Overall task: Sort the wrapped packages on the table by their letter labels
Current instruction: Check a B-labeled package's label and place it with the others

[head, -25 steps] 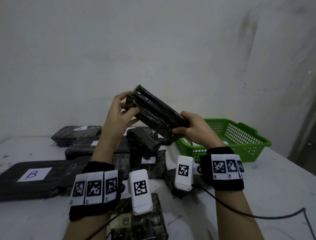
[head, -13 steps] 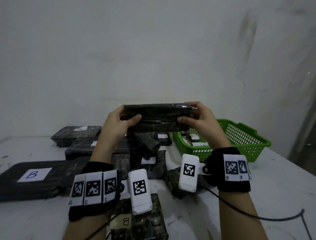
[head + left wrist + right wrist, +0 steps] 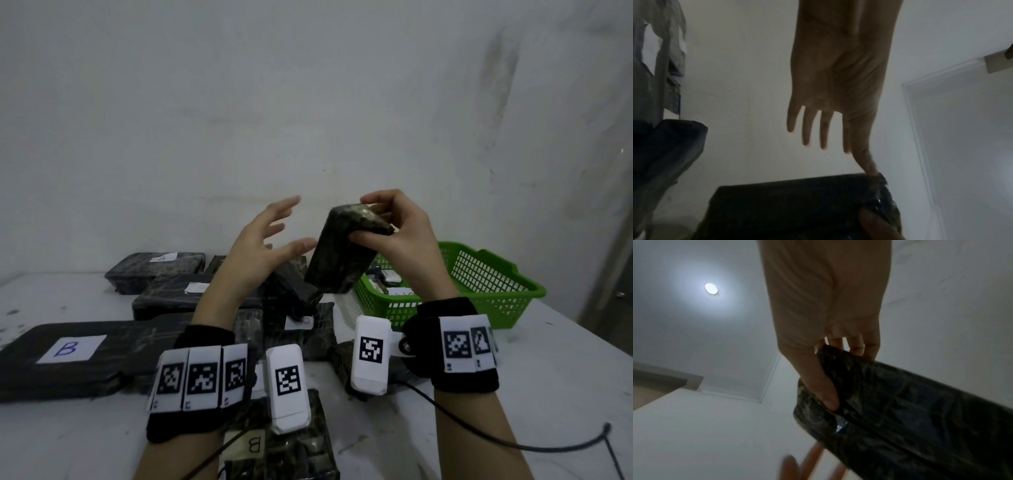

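A dark wrapped package [image 3: 339, 253] hangs upright in the air above the table, no label showing on it. My right hand [image 3: 394, 229] grips its top end, thumb on the near face and fingers behind; the right wrist view shows the same hold on the package [image 3: 900, 415]. My left hand [image 3: 270, 236] is spread with straight fingers just left of the package, its thumb tip touching the package's edge [image 3: 872, 174]. Several more dark packages lie on the table, among them a large flat one labelled B [image 3: 70, 349] at the left and another B package [image 3: 274, 448] near the front.
A green plastic basket [image 3: 479, 284] with small labelled packages inside stands at the right, just behind the held package. Stacked dark packages [image 3: 161, 274] fill the back left. A black cable [image 3: 513, 442] trails over the table at the front right. A white wall rises behind.
Both hands held the package level half a second ago. Now the left hand has let go and spread, and the right hand has swung the package upright.
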`<state>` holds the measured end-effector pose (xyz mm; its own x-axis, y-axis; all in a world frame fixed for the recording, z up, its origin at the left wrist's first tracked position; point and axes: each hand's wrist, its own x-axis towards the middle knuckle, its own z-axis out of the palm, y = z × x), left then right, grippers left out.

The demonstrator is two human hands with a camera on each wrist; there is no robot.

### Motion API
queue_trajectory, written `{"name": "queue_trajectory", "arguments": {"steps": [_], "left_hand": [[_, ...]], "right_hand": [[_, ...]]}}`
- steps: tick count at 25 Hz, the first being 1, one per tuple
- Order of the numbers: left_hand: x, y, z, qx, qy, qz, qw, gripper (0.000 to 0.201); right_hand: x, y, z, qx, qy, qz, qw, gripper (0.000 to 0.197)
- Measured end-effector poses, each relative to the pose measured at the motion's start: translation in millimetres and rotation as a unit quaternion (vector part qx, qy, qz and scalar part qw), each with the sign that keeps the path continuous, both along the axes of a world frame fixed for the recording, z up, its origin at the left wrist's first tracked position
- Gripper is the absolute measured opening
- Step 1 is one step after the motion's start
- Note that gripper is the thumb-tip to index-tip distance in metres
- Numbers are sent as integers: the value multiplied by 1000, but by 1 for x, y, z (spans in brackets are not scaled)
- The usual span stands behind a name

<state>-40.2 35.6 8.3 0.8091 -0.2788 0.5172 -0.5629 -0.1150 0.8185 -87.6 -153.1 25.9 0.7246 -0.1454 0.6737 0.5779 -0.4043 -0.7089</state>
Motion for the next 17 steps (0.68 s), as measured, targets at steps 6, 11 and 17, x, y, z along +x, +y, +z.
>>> {"name": "queue_trajectory", "arguments": {"steps": [6, 11, 17], "left_hand": [[-14, -27, 5, -53, -111, -35, 992, 42], [-10, -24, 5, -93, -132, 29, 987, 39], [-10, -24, 4, -62, -127, 44, 989, 37]], "right_hand": [[-4, 13, 1, -107, -23, 19, 994, 33], [0, 11, 1, -104, 20, 42, 993, 40], [3, 16, -1, -130, 2, 16, 991, 25]]}}
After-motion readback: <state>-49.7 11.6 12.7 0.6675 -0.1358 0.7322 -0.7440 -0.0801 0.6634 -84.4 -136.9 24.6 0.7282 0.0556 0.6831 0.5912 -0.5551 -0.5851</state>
